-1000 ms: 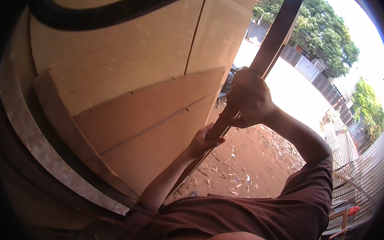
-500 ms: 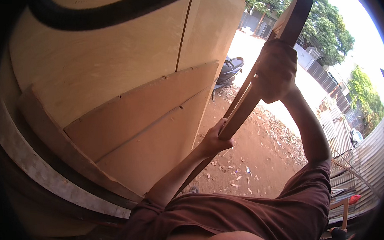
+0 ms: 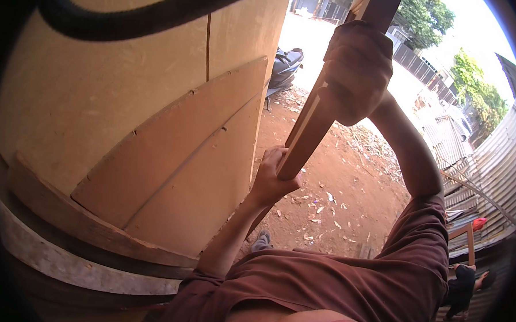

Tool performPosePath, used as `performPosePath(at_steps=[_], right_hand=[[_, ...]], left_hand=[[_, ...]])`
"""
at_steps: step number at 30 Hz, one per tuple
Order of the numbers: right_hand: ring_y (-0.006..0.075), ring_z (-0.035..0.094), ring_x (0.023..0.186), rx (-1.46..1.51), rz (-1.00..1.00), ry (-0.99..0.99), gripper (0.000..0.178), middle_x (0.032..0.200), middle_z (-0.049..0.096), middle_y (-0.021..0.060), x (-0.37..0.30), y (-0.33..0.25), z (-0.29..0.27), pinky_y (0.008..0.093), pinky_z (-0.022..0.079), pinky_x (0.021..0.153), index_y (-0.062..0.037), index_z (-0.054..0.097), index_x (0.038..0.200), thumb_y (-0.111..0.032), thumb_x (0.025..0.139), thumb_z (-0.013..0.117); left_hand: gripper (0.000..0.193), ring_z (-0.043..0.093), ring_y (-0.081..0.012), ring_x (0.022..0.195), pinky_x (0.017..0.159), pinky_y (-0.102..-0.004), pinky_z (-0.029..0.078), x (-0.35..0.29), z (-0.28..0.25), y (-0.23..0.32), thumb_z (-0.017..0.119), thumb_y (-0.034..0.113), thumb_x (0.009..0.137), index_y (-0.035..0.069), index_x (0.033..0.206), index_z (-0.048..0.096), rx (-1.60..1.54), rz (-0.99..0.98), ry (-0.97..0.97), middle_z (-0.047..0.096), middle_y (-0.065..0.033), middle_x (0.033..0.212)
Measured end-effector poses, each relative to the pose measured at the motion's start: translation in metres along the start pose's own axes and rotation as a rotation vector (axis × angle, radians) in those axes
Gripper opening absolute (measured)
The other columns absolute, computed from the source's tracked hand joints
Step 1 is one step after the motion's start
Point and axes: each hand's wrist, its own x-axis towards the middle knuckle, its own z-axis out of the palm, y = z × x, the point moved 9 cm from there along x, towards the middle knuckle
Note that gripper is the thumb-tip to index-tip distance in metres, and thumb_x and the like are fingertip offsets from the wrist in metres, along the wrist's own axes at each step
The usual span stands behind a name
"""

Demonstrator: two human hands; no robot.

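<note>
A long brown wooden frame [image 3: 306, 144] slants upright in front of me, its top running out of the picture's upper edge. My right hand [image 3: 357, 73] is closed around its upper part, with the arm raised and bent. Lower down, my left hand [image 3: 271, 182] grips it near a squared end, the thumb on the near side and the fingers partly hidden behind. A darker length continues below my left hand toward my body. How the frame's far side is built cannot be made out.
Large wooden panels [image 3: 212, 159] lean on the left, beside curved-looking boards [image 3: 92, 266]. Leaf-strewn red soil [image 3: 337, 187] lies beyond the frame. A dark motorbike [image 3: 285, 67] stands past the panels. Corrugated metal sheets [image 3: 493, 177] line the right, where another person [image 3: 462, 288] handles a wooden frame.
The panels and ground have shifted left in view, and more of the other person shows at the right. Both my hands keep their grip, a little farther left and up in the picture.
</note>
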Motion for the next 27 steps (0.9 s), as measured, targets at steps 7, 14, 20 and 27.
performPosePath(at_steps=[7, 14, 20, 27], right_hand=[[0.0282, 0.057, 0.065, 0.012, -0.059, 0.122, 0.022, 0.062, 0.047, 0.003, 0.008, -0.014, -0.002, 0.0411, 0.046, 0.056, -0.0142, 0.053, 0.054, -0.023, 0.044, 0.07], [0.0297, 0.062, 0.074, 0.092, -0.058, 0.104, 0.024, 0.065, 0.056, 0.0084, 0.013, -0.021, 0.003, 0.0406, 0.054, 0.067, -0.0036, 0.056, 0.058, -0.023, 0.046, 0.061], [0.0322, 0.062, 0.076, 0.086, -0.063, 0.114, 0.024, 0.064, 0.055, 0.0087, 0.02, -0.028, 0.002, 0.0413, 0.053, 0.069, -0.0035, 0.056, 0.059, -0.024, 0.048, 0.062], [0.0321, 0.062, 0.067, 0.084, -0.054, 0.051, 0.024, 0.064, 0.055, 0.0091, 0.022, -0.029, -0.003, 0.0421, 0.053, 0.065, -0.0029, 0.055, 0.059, -0.023, 0.048, 0.063]], left_hand=[[0.049, 0.063, -0.0275, 0.098, 0.092, -0.0406, 0.05, -0.017, -0.008, -0.007, 0.076, 0.02, 0.07, 0.003, 0.115, 0.067, -0.014, -0.067, 0.008, 0.069, -0.0126, 0.098], [0.052, 0.065, -0.0173, 0.091, 0.074, -0.0343, 0.056, -0.026, -0.013, -0.014, 0.077, 0.019, 0.07, 0.002, 0.118, 0.068, -0.115, -0.148, -0.012, 0.068, -0.0102, 0.094], [0.053, 0.062, -0.0162, 0.099, 0.077, -0.0327, 0.058, -0.029, -0.022, -0.002, 0.077, 0.014, 0.074, 0.001, 0.125, 0.065, -0.081, 0.049, 0.076, 0.06, -0.0095, 0.122], [0.06, 0.057, -0.023, 0.12, 0.089, -0.0361, 0.056, -0.029, -0.017, -0.002, 0.079, 0.015, 0.073, 0.003, 0.13, 0.063, -0.016, 0.057, 0.073, 0.053, -0.0121, 0.135]])
